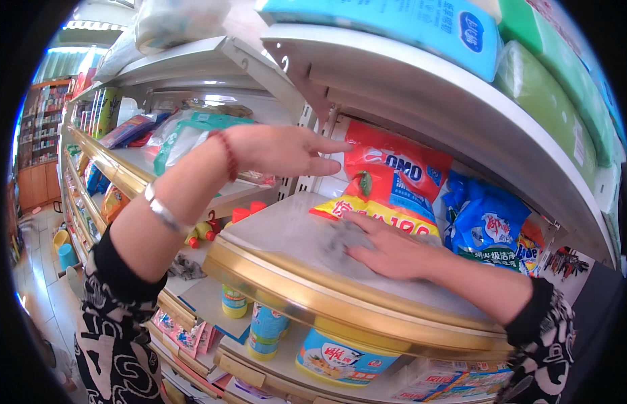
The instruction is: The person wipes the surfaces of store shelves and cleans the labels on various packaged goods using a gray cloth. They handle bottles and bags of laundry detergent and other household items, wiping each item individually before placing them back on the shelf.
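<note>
My right hand (394,250) presses a crumpled grey cloth (346,242) against the grey metal shelf (273,230); the cloth is blurred. Just behind it leans a red and yellow OMO detergent bag (394,171). My left hand (288,151) is raised above the shelf, fingers apart and nothing in them. Its fingertips are at the bag's upper left edge; whether they touch it, I cannot tell. Right of the OMO bag stands a blue detergent bag (485,219), with an orange Tide bag (530,247) partly hidden beside it.
A gold-coloured edge strip (344,288) runs along the shelf front. Overhead is another shelf (419,65) with blue tissue packs (394,25). Below stand a yellow tub (344,358) and bottles (268,328). Plastic-wrapped goods (192,134) lie on the left shelf. Another grey cloth (187,267) lies lower left.
</note>
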The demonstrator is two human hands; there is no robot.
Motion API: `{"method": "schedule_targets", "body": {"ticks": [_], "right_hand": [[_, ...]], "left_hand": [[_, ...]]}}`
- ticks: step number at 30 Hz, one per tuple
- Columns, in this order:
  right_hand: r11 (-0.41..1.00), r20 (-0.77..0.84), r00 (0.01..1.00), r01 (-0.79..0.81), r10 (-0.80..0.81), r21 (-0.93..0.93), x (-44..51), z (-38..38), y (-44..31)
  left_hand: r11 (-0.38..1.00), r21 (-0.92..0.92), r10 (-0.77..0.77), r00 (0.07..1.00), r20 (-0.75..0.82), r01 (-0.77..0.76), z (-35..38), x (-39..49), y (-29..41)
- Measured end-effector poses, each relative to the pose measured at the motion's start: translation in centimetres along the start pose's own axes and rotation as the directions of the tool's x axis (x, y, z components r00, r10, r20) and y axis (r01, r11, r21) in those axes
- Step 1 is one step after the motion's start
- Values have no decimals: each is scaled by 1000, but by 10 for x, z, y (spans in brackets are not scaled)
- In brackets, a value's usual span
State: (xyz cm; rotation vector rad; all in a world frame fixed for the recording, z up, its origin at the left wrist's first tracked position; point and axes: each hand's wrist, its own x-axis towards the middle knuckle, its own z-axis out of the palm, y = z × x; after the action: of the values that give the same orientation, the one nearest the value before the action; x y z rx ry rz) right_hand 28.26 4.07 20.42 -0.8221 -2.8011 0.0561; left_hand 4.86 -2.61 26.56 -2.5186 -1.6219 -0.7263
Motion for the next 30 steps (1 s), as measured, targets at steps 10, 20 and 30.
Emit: {"method": "schedule_targets", "body": {"ticks": [10, 20, 30], "right_hand": [[865, 118, 936, 253, -332, 434, 99, 28, -55], [988, 197, 974, -132, 114, 84, -57, -26, -40], [865, -168, 855, -453, 490, 215, -214, -54, 26]], "left_hand": [[974, -55, 121, 710, -694, -220, 97, -70, -21], [994, 63, 112, 805, -583, -93, 97, -70, -3], [992, -96, -116, 912, -394, 85, 98, -68, -7]]}}
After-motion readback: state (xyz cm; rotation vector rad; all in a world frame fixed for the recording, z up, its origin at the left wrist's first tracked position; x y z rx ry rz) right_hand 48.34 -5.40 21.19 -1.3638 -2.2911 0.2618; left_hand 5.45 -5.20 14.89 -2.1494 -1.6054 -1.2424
